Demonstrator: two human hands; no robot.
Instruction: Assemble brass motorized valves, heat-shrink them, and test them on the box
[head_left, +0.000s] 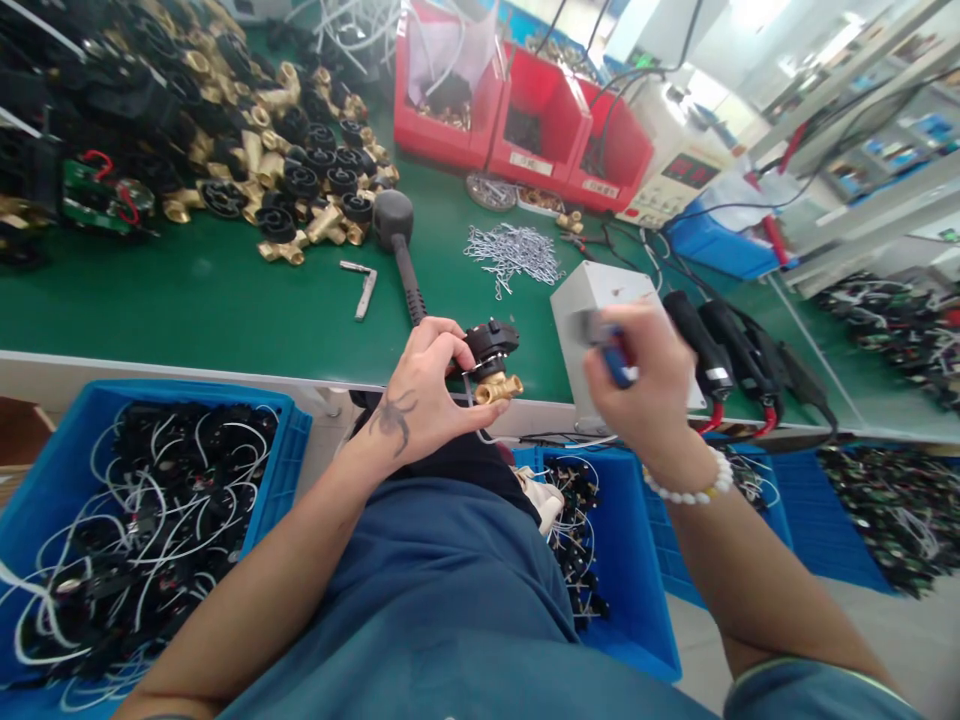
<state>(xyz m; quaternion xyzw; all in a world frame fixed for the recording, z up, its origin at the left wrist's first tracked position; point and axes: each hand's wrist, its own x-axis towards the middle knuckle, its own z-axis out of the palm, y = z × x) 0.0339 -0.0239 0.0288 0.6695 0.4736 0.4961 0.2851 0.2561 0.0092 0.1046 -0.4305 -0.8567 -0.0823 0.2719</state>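
My left hand (429, 388) grips a brass valve (499, 388) with a black round housing (491, 340) on top, just over the table's front edge. A white cable hangs below it. My right hand (641, 370) is closed around a blue-handled tool (619, 360), smeared by motion, in front of a light grey box (592, 300); the tool's exact kind does not show. Beyond my left hand lies a black-headed mallet (394, 218), its handle reaching toward my fingers. A small metal angled tool (365, 290) lies left of the mallet.
Brass valves and black caps (300, 170) are heaped at the back left. Metal clips (514, 252) lie mid-table before red bins (450, 135). Black electric screwdrivers (701, 345) sit at the right. Blue crates (289, 450) of cabled black parts stand below the table edge.
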